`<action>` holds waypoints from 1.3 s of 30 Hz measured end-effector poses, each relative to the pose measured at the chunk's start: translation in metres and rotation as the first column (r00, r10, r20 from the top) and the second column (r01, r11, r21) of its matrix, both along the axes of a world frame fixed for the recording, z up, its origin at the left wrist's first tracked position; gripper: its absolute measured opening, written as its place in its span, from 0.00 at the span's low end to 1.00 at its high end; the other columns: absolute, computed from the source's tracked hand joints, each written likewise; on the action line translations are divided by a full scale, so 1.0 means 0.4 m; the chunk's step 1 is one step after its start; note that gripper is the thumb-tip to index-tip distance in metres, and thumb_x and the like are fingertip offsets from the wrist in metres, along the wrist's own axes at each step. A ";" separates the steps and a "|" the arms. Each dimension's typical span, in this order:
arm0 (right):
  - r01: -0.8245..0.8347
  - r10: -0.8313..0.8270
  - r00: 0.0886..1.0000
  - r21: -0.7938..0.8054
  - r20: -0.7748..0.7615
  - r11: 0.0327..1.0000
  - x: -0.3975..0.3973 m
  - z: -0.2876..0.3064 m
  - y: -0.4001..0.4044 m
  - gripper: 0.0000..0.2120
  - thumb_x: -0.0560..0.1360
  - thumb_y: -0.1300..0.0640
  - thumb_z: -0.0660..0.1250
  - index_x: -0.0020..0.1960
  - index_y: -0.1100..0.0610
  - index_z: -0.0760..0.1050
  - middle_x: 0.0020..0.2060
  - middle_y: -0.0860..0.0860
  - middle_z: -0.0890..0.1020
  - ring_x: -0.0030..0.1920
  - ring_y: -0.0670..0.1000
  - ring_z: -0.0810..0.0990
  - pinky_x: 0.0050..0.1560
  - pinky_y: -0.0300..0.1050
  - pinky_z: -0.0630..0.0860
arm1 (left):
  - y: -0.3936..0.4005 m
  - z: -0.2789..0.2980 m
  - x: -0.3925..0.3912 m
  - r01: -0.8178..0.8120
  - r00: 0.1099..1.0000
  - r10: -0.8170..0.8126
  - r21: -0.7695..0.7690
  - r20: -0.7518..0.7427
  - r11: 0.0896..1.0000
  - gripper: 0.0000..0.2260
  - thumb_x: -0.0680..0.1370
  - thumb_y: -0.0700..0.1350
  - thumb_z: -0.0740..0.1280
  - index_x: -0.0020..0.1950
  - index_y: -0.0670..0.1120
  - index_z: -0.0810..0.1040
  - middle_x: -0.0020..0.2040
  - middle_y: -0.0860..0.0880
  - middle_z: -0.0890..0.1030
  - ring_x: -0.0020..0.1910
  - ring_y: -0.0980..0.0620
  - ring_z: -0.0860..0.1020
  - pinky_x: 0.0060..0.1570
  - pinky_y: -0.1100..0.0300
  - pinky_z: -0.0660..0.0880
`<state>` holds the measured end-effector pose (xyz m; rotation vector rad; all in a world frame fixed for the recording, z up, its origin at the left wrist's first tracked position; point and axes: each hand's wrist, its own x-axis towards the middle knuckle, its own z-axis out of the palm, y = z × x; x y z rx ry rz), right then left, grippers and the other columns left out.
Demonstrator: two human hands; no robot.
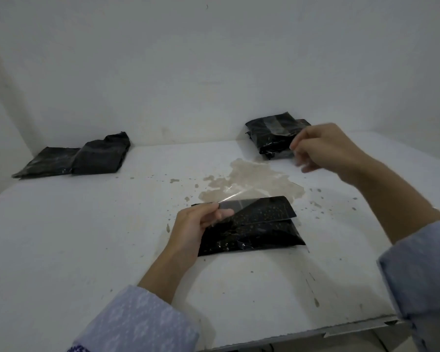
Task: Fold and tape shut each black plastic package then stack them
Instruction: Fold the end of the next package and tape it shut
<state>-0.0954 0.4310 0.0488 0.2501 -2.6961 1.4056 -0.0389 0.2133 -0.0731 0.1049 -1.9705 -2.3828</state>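
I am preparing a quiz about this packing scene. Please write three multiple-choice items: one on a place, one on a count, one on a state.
1. Where is the taped stack of black plastic packages? A far right B far left C near edge
2. How many hands pinch the clear tape strip? A none B one C two
3. The folded black plastic package in front is: A taped shut B not yet taped C unfolded

Answers: 1 A, behind the right hand. 2 C, the left hand holds the other end. 3 B, tape is above it.
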 end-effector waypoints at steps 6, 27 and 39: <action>0.257 -0.162 0.932 -0.275 0.323 0.927 0.011 -0.122 -0.016 0.07 0.78 0.68 0.56 0.54 0.65 0.71 0.42 0.56 0.72 0.36 0.57 0.80 0.41 0.50 0.81 | -0.006 0.005 -0.002 -0.011 1.000 0.011 0.012 0.007 1.000 0.17 0.78 0.40 0.59 0.29 0.43 0.73 0.46 0.43 0.85 0.52 0.55 0.81 0.52 0.66 0.66; 0.373 -0.326 0.925 -0.312 0.194 0.874 0.042 -0.190 -0.053 0.12 0.74 0.70 0.54 0.49 0.59 0.74 0.47 0.55 0.76 0.43 0.51 0.77 0.42 0.49 0.78 | -0.058 0.050 0.014 0.036 0.994 -0.017 -0.187 0.104 0.982 0.12 0.79 0.42 0.62 0.42 0.37 0.79 0.46 0.48 0.85 0.51 0.58 0.81 0.58 0.61 0.67; 0.396 -0.223 0.880 -0.389 0.420 0.832 0.070 -0.240 -0.092 0.14 0.77 0.71 0.49 0.56 0.61 0.69 0.43 0.57 0.72 0.42 0.58 0.81 0.41 0.48 0.80 | -0.095 0.067 0.025 0.041 0.995 -0.027 -0.147 0.092 0.988 0.12 0.79 0.41 0.62 0.40 0.37 0.79 0.47 0.47 0.85 0.51 0.56 0.82 0.60 0.60 0.71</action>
